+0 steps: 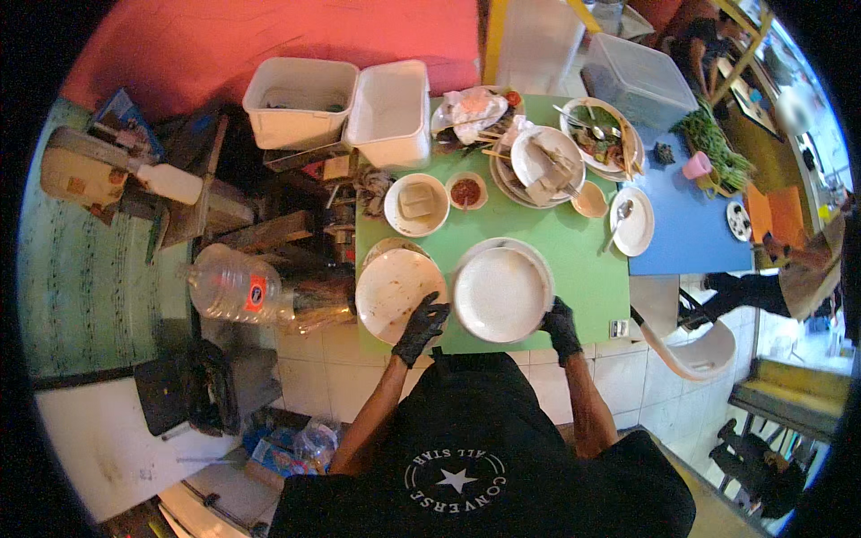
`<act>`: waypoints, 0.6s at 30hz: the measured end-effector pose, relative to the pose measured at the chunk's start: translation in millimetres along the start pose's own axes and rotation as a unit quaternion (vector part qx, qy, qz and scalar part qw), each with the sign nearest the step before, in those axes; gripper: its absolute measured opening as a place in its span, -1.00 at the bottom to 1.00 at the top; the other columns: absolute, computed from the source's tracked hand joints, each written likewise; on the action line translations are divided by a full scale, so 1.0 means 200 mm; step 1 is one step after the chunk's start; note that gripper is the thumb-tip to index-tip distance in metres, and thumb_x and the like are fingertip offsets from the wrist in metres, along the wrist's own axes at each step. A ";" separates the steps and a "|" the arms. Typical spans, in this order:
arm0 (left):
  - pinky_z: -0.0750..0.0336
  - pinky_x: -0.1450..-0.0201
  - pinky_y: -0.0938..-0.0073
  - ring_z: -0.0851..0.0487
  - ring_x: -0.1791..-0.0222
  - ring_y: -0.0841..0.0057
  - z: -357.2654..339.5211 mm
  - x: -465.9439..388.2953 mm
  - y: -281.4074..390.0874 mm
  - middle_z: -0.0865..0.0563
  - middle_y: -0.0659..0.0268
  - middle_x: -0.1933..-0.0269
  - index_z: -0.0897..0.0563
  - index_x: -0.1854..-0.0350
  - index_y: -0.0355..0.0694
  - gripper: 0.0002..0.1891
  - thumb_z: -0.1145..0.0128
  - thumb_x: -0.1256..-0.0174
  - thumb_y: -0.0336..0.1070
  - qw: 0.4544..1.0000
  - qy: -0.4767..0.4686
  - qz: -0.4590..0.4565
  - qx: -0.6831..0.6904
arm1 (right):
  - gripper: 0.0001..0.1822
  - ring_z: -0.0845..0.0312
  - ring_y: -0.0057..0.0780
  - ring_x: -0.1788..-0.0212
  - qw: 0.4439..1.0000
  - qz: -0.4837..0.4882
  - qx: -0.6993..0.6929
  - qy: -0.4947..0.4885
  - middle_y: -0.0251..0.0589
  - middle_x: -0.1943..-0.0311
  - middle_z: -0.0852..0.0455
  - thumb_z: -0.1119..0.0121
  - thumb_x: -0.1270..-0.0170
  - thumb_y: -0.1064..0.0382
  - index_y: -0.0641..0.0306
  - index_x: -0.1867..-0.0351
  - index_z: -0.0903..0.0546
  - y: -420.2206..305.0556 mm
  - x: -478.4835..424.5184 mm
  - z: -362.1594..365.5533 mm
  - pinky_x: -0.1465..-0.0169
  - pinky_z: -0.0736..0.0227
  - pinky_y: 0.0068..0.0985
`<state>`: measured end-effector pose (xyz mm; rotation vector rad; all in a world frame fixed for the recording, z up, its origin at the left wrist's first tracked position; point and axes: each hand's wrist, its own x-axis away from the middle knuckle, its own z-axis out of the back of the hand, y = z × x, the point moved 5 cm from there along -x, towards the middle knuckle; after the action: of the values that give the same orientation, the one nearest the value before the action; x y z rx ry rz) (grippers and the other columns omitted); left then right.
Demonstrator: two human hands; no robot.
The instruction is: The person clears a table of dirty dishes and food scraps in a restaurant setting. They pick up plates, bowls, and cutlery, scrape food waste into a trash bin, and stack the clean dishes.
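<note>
My left hand, in a black glove, touches the right edge of a soiled white plate that rests on another dish. At the right rim of a stack of white plates, my right hand, also gloved, has its fingers against the edge. Behind them on the green table are a bowl with a pale block, a small bowl of red sauce and an empty-looking orange bowl. Used plates with napkins and cutlery are piled farther back.
Two white plastic tubs stand at the back left. A clear plastic box and leafy greens are on the blue table. A large clear bottle lies left. Other people are at the right.
</note>
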<state>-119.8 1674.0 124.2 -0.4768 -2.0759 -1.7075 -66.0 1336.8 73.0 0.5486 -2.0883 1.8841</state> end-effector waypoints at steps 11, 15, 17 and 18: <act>-0.63 0.43 0.48 -0.70 0.33 0.47 0.59 0.28 0.03 -0.67 0.24 0.17 -0.50 -0.05 -0.26 -0.54 -0.20 -0.23 -0.05 0.990 0.129 0.012 -0.051 | -0.52 -0.65 -0.43 0.33 0.966 -0.046 0.179 -0.182 -0.20 0.29 -0.70 -0.34 -0.11 0.16 0.37 -0.01 -0.52 0.13 -0.02 -0.95 0.34 -0.62 -0.47; -0.64 0.45 0.42 -0.69 0.30 0.41 0.82 0.21 -0.16 -0.65 0.19 0.07 -0.42 -0.17 -0.27 -0.52 -0.16 -0.27 -0.13 0.994 0.108 -0.012 -0.003 | -0.61 -0.67 -0.33 0.42 0.979 0.030 0.183 -0.082 -0.03 0.50 -0.70 -0.29 -0.12 0.03 0.35 0.23 -0.63 0.09 0.01 -1.09 0.32 -0.57 -0.35; -0.66 0.46 0.41 -0.69 0.33 0.39 1.01 0.12 -0.30 -0.64 0.14 0.06 -0.39 -0.20 -0.26 -0.52 -0.12 -0.30 -0.16 0.990 0.121 -0.004 -0.070 | -0.65 -0.65 -0.19 0.40 0.945 0.099 0.306 -0.061 0.00 0.50 -0.68 -0.24 -0.14 0.03 0.32 0.30 -0.64 0.02 -0.01 -1.17 0.29 -0.52 -0.31; -0.65 0.48 0.41 -0.69 0.35 0.38 0.98 0.10 -0.25 -0.64 0.13 0.07 -0.39 -0.21 -0.25 -0.53 -0.11 -0.31 -0.17 0.983 0.125 -0.025 -0.129 | -0.67 -0.63 -0.13 0.38 0.920 0.125 0.369 -0.047 0.01 0.50 -0.67 -0.22 -0.15 0.03 0.30 0.33 -0.64 0.01 -0.03 -1.17 0.28 -0.50 -0.29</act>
<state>-181.1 1857.6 60.8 -0.2697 -1.7141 -1.9674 -72.9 1570.6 96.3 0.5414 -1.4810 2.8516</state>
